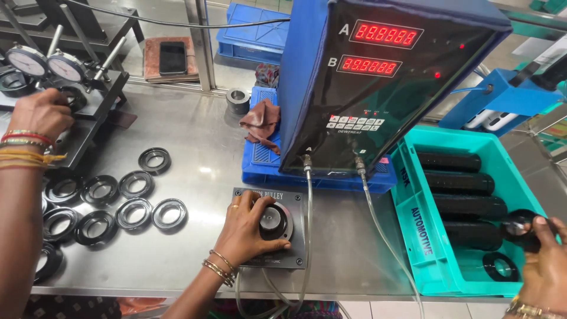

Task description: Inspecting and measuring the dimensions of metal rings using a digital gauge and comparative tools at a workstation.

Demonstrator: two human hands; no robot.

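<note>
My left hand (245, 230) rests on a grey metal gauge plate (295, 236) at the table's front edge. Its fingers and thumb grip a black ring (275, 222) seated on the plate's round plug. My right hand (546, 269) is at the lower right, over a teal crate (420, 233), and holds another black ring (520, 227) by its edge. The crate holds several stacked rows of black rings (463, 207) and one loose ring (500, 266) on its floor.
A co-worker's arm with bangles reaches to a dial-gauge fixture (47, 65) at far left. Several black rings (133, 212) lie on the steel table. A blue-cased readout box with red digits (372, 77) stands on a blue tray (260, 165); two hoses (378, 230) run down from it.
</note>
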